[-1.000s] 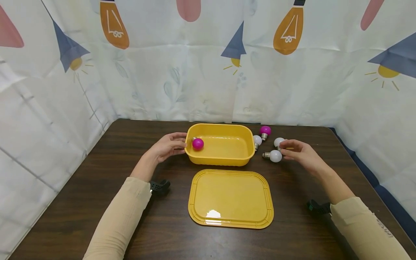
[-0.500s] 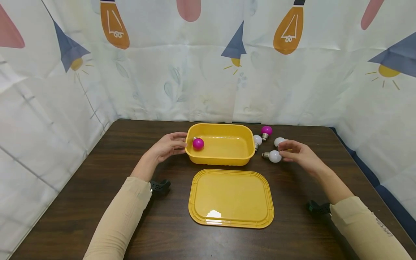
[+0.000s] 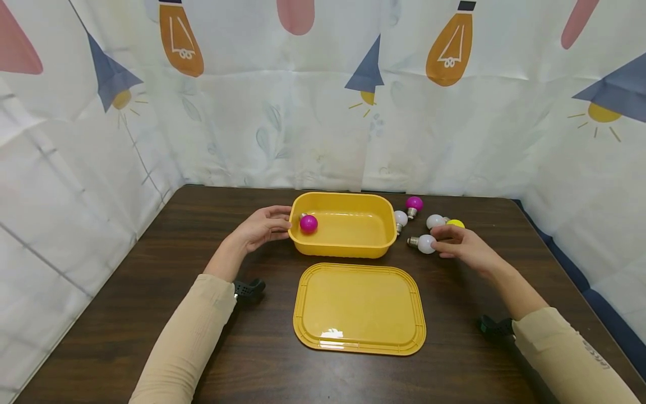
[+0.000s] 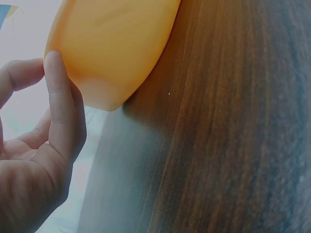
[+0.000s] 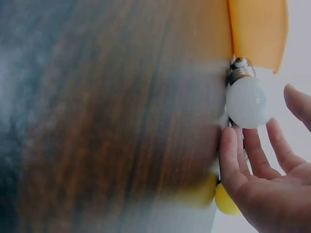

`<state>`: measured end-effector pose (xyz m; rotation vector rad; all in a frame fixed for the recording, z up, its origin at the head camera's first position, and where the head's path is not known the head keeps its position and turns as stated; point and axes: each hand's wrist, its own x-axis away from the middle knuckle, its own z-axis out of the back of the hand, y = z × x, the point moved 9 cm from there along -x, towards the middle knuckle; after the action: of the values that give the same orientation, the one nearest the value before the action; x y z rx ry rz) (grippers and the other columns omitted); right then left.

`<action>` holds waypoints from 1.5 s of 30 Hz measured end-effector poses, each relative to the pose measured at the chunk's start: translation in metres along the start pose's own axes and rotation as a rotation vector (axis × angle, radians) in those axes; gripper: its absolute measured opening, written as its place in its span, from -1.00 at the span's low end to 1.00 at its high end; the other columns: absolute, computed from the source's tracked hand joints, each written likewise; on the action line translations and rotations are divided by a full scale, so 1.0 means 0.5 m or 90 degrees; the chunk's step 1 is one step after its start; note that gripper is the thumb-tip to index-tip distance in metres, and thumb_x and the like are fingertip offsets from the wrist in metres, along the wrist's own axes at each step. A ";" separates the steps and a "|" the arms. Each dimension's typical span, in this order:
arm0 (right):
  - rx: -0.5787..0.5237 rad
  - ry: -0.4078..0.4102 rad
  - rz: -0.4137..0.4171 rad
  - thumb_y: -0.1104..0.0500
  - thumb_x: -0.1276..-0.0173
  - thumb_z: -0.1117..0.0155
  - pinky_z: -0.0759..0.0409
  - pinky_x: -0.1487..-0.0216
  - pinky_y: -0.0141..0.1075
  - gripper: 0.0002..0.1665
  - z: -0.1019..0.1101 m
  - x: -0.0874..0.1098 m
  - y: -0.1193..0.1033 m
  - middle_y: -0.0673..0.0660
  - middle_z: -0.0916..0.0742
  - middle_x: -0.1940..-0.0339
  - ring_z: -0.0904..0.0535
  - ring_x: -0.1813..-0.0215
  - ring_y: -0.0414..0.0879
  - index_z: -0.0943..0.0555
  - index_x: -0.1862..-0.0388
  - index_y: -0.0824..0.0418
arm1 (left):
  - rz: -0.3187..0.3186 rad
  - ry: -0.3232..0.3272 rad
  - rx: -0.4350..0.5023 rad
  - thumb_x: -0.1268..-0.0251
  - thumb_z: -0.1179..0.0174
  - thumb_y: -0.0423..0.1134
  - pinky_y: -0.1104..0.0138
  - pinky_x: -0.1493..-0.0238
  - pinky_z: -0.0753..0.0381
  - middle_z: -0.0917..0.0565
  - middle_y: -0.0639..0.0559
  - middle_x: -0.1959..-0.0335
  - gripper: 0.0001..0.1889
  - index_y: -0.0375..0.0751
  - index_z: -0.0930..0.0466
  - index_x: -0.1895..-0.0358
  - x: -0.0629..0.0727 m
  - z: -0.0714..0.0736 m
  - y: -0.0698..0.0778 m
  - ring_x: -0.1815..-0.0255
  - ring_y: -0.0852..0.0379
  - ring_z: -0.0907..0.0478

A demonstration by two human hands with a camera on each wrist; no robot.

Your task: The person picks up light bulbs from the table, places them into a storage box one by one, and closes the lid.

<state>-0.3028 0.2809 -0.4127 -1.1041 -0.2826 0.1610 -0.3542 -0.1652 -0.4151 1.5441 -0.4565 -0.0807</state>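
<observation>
My left hand (image 3: 259, 229) is at the left end of a yellow plastic container (image 3: 343, 251). In the left wrist view, the fingers press its outer wall while the thumb meets the rim. Inside the container lies a magenta light bulb (image 3: 308, 224). On the right, my right hand (image 3: 466, 246) reaches around the round end of a white light bulb (image 3: 427, 244) lying on the table. The right wrist view has its fingertips close against that bulb (image 5: 247, 103), with the thumb raised apart from it. Whether the fingertips touch is hard to tell.
Another white bulb (image 3: 400, 217) lies against the container's right end, with a magenta bulb (image 3: 414, 203) behind it. Beyond my right hand are a white bulb (image 3: 435, 221) and a yellow bulb (image 3: 456, 223). A flat yellow lid (image 3: 359, 308) lies in front of the container.
My right hand has shifted slightly left and toward me, around the near white bulb, uncovering the yellow bulb behind it. The left hand and container have stayed in place.
</observation>
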 end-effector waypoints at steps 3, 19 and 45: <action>0.000 -0.004 -0.002 0.05 -0.50 -0.36 -0.69 -0.08 -0.26 -0.28 -0.004 -0.002 0.004 0.38 -0.47 -0.37 -0.58 -0.09 -0.18 -0.37 -0.41 0.46 | 0.000 -0.002 -0.002 -0.48 -0.18 -0.46 0.21 -0.06 -0.70 -0.46 -0.34 -0.30 -0.39 -0.36 -0.23 -0.53 0.000 -0.001 0.000 0.07 0.02 -0.67; 0.076 0.001 -0.015 -0.02 -0.46 -0.40 -0.70 0.01 -0.27 -0.25 -0.012 -0.014 -0.002 0.39 -0.53 -0.31 -0.58 -0.17 0.16 -0.40 -0.41 0.39 | 0.003 0.001 -0.013 -0.48 -0.19 -0.45 0.21 -0.06 -0.70 -0.46 -0.34 -0.28 -0.39 -0.36 -0.24 -0.52 -0.003 0.003 -0.003 0.08 0.00 -0.66; 0.152 0.009 -0.006 -0.06 -0.42 -0.43 -0.67 0.08 -0.18 -0.28 -0.020 -0.027 -0.013 0.34 -0.60 -0.18 -0.61 -0.03 0.10 -0.49 -0.37 0.34 | 0.002 -0.002 -0.008 -0.49 -0.17 -0.46 0.24 -0.03 -0.72 -0.47 -0.35 -0.27 -0.39 -0.36 -0.21 -0.53 -0.002 0.004 -0.002 0.08 0.00 -0.65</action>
<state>-0.3126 0.2657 -0.4132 -0.8676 -0.2485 0.1738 -0.3557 -0.1667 -0.4164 1.5305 -0.4600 -0.0841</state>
